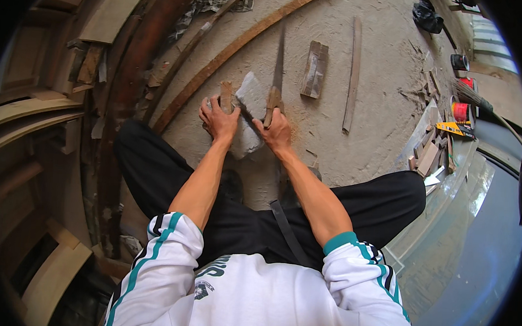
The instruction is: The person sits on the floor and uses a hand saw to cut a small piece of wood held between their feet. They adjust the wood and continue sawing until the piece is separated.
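Observation:
My right hand (277, 131) is closed around the wooden handle of a handsaw (280, 58), whose blade points away from me over the floor. Just to its left, my left hand (220, 119) grips a short piece of wood (226, 93), fingers wrapped over its sides. Between the two hands lies a rough whitish block (251, 89), with a dark slanting band across it. I cannot make out what the block is made of. Pale sawdust is scattered beside my right hand. The saw's teeth and any contact with the wood are too small to tell.
Beyond my right hand lie a wooden block (315, 69) and a thin wooden strip (353, 73). A long plank (219, 60) runs along the left, near stacked timber. At the right are wood offcuts (429, 155), a yellow tool (453, 128) and a brush (474, 96).

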